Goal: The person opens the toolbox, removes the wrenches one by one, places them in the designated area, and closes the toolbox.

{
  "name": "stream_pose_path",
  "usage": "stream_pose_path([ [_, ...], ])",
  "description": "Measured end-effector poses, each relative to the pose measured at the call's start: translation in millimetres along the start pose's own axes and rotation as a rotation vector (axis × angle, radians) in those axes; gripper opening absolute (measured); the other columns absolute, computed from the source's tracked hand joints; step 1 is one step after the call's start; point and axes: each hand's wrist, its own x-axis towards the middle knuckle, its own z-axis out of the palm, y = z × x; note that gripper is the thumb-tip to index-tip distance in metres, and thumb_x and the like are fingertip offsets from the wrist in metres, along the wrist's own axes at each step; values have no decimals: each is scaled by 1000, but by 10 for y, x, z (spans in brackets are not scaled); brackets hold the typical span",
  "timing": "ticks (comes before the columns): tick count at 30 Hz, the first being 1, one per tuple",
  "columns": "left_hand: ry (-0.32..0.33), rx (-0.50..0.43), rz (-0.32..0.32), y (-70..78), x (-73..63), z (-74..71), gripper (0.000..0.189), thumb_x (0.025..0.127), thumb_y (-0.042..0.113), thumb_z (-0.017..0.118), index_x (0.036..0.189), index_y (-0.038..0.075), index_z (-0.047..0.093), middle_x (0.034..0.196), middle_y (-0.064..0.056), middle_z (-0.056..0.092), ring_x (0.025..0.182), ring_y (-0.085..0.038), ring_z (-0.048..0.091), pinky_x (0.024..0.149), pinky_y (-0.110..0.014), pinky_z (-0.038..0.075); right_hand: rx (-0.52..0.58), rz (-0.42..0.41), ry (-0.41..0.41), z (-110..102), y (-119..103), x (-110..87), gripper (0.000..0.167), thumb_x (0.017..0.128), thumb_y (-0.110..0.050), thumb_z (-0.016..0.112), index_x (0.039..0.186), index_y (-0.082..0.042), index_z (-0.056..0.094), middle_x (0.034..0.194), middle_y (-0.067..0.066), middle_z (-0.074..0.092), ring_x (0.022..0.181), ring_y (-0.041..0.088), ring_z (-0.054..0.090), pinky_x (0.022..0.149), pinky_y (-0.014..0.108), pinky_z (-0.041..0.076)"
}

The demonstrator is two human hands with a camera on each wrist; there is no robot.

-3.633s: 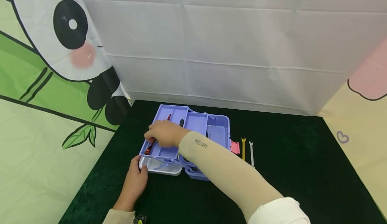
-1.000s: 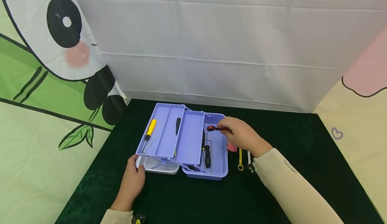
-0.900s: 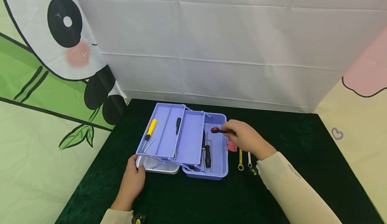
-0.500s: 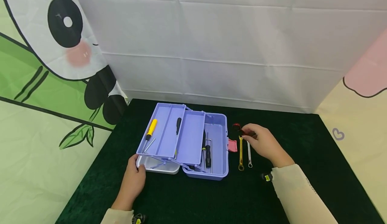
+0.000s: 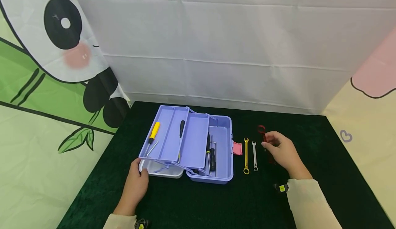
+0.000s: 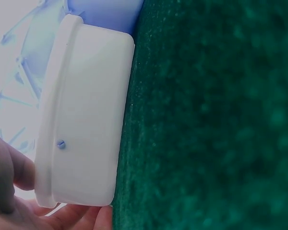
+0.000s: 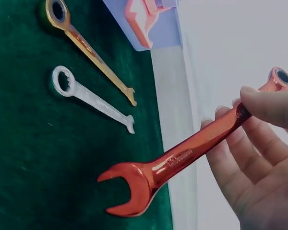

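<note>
My right hand (image 5: 283, 151) pinches a red combination wrench (image 7: 182, 153) between thumb and fingers, to the right of two other wrenches. Its open jaw end points toward the green cloth in the right wrist view, and its ring end is by the thumb. A yellow wrench (image 5: 246, 156) and a shorter silver wrench (image 5: 254, 155) lie side by side on the cloth. At the left, my left hand (image 5: 136, 184) grips the near corner of the white lid (image 6: 89, 115) of an opened purple toolbox (image 5: 224, 129), thumb on the rim and fingers around the side.
In the toolbox's upper tray lie a yellow screwdriver (image 5: 155, 131), a black screwdriver (image 5: 182, 127) and a small hex key (image 5: 153, 148). The deep compartment holds another black-handled screwdriver (image 5: 212, 160) among other tools. A pink latch (image 5: 237, 149) juts from its right side.
My right hand has taken the red wrench from the upper tray and carried it right, across the toolbox and past the two wrenches. The left hand stays on the lid.
</note>
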Motion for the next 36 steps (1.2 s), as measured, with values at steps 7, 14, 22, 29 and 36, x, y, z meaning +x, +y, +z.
stream_pose_path([
  [7,1,-1,-3,-10,1,-5,59,108,15,33,161,-3,11,164,-29,19,134,-41,38,115,-65,29,194,164,-15,37,126,-5,36,103,-18,64,134,-2,56,117,17,63,100,26,67,82,34,59],
  [14,-4,-2,-1,-4,0,-4,60,108,15,33,161,-3,10,163,-30,19,134,-42,39,114,-65,31,382,320,-28,68,249,-9,42,104,-17,62,140,1,49,115,16,63,94,19,69,80,32,61],
  [22,-1,-3,5,0,-4,-6,60,108,15,34,160,-3,11,163,-30,19,136,-42,38,115,-65,29,466,455,-55,149,424,10,49,103,-21,65,144,-1,47,112,12,65,91,17,68,78,30,60],
  [29,-3,-7,-6,13,-12,-4,59,108,15,34,160,-2,12,162,-29,22,130,-41,42,110,-63,37,490,523,-95,186,507,24,51,103,-17,65,147,0,45,112,11,65,90,18,67,77,29,60],
  [36,-9,-15,8,17,-25,-6,59,109,16,34,161,-1,12,162,-29,22,131,-41,42,111,-63,37,355,555,-104,144,448,96,41,101,-13,66,135,4,53,112,17,61,87,21,63,73,30,60],
])
